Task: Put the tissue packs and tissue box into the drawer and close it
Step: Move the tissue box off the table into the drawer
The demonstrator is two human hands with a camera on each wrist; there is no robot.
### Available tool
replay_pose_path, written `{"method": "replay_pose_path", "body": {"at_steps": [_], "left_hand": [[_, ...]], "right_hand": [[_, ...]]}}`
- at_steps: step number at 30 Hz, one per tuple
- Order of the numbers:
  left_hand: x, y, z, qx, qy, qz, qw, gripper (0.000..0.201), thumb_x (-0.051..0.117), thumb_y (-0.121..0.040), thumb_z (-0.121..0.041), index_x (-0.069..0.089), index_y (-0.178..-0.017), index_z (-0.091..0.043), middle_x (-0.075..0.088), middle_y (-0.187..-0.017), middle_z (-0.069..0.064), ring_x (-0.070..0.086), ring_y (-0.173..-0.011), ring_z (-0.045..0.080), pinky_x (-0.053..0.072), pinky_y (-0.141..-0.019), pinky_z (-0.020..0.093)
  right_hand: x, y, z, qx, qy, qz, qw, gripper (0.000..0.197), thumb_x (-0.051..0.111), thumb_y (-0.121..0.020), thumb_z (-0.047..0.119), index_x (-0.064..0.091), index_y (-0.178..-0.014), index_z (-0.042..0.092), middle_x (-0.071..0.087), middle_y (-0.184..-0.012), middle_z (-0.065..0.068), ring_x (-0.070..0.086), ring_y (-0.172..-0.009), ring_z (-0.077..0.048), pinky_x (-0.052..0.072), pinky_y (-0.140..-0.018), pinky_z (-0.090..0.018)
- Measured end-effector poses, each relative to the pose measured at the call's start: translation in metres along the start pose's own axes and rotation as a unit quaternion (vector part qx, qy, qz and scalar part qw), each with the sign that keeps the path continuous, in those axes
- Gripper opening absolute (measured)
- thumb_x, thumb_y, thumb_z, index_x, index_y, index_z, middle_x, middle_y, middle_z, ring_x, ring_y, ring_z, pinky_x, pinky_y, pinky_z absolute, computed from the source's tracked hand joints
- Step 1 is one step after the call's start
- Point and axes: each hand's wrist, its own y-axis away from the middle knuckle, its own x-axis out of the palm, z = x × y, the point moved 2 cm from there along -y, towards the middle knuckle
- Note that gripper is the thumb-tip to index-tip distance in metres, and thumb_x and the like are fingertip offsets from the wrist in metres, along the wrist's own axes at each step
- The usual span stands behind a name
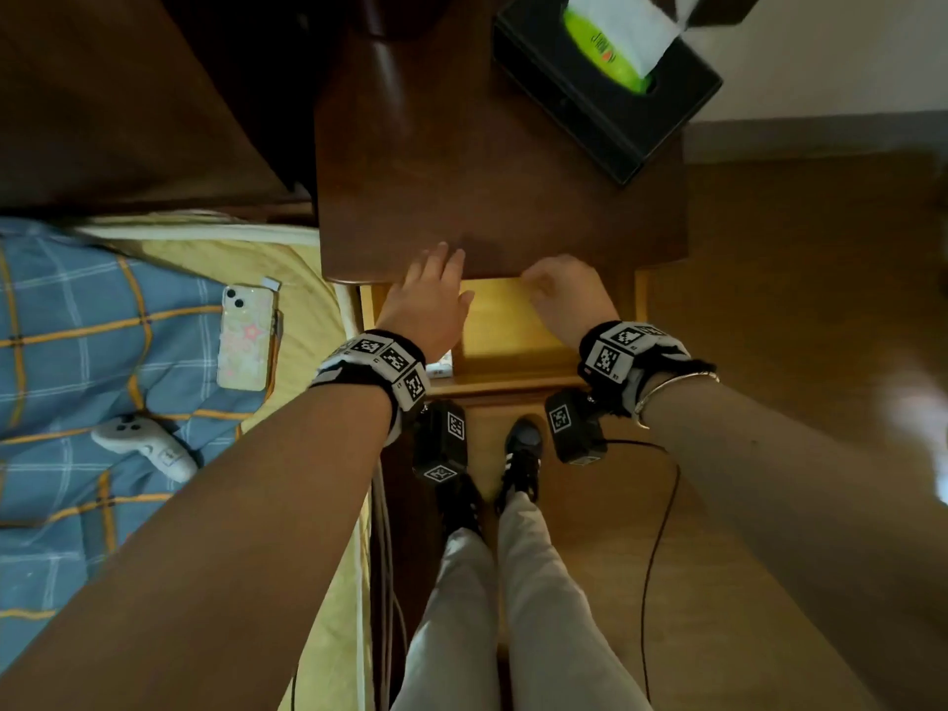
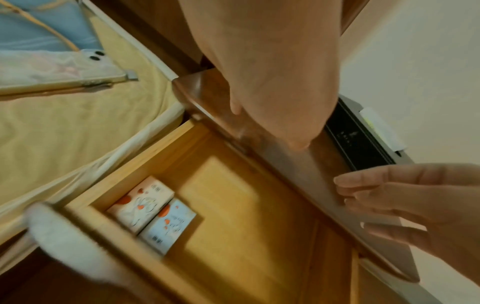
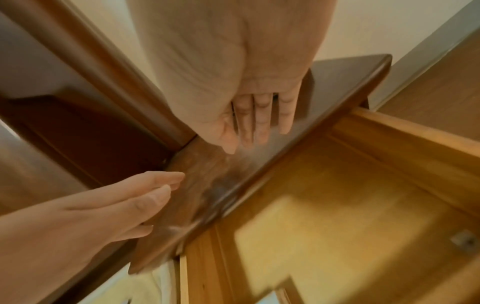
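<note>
Two tissue packs (image 2: 140, 203) (image 2: 167, 225) lie side by side below the left hand (image 1: 428, 300); one tissue box (image 1: 605, 89) beyond the right hand (image 1: 567, 295); one open drawer (image 1: 513, 331) beneath both hands; one phone (image 1: 246, 336); one controller (image 1: 146, 446).

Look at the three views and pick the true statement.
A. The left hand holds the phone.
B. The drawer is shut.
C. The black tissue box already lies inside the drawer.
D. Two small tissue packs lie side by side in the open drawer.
D: the left wrist view shows two tissue packs side by side in the open drawer, while the tissue box sits on the nightstand top.
</note>
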Motion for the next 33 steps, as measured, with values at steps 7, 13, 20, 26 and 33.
{"method": "replay_pose_path", "body": {"at_steps": [7, 13, 20, 26, 33], "left_hand": [[-0.066, -0.054, -0.040, 0.014, -0.004, -0.066, 0.998, 0.062, 0.028, -0.103, -0.039, 0.004, -0.156, -0.017, 0.008, -0.164, 0.004, 0.008, -0.151, 0.024, 0.013, -0.119, 0.046], [-0.093, -0.102, -0.061, 0.031, -0.026, -0.074, 0.996, 0.070, 0.035, -0.100, -0.044, 0.002, -0.156, -0.016, 0.007, -0.164, 0.001, 0.006, -0.151, 0.022, 0.016, -0.119, 0.046], [-0.102, -0.147, -0.065, 0.067, -0.090, -0.057, 0.992, 0.075, 0.040, -0.098, -0.046, 0.001, -0.156, -0.018, 0.006, -0.164, -0.001, 0.004, -0.151, 0.023, 0.015, -0.120, 0.047], [-0.105, -0.169, -0.065, 0.098, -0.108, -0.050, 0.988, 0.079, 0.052, -0.096, -0.024, 0.001, -0.156, -0.018, 0.005, -0.164, 0.000, 0.003, -0.151, 0.026, 0.010, -0.120, 0.048], [-0.101, -0.172, -0.074, 0.154, -0.157, -0.090, 0.971, 0.080, 0.058, -0.092, -0.020, 0.010, -0.155, -0.015, 0.013, -0.163, 0.003, 0.005, -0.151, 0.030, 0.004, -0.119, 0.057]], "right_hand": [[-0.076, -0.046, -0.009, -0.022, 0.013, -0.057, 0.998, 0.035, 0.052, -0.088, 0.007, 0.062, -0.121, 0.015, 0.054, -0.133, -0.010, 0.046, -0.125, -0.030, 0.039, -0.106, -0.043], [-0.114, -0.088, -0.017, -0.020, 0.044, -0.120, 0.992, 0.056, 0.056, -0.085, 0.009, 0.044, -0.140, 0.013, 0.037, -0.150, -0.010, 0.028, -0.140, -0.029, 0.027, -0.115, -0.042], [-0.118, -0.141, -0.018, 0.014, 0.122, -0.096, 0.988, 0.078, 0.065, -0.085, 0.021, 0.023, -0.150, 0.013, 0.023, -0.158, -0.008, 0.017, -0.148, -0.026, 0.008, -0.121, -0.045], [-0.116, -0.152, -0.023, 0.012, 0.139, -0.121, 0.983, 0.075, 0.066, -0.082, 0.013, 0.029, -0.147, 0.011, 0.038, -0.150, -0.011, 0.031, -0.141, -0.029, 0.009, -0.121, -0.045], [-0.116, -0.133, -0.033, -0.030, 0.127, -0.103, 0.986, 0.069, 0.062, -0.078, -0.002, 0.039, -0.142, 0.013, 0.045, -0.144, -0.009, 0.035, -0.137, -0.030, 0.006, -0.121, -0.042]]}}
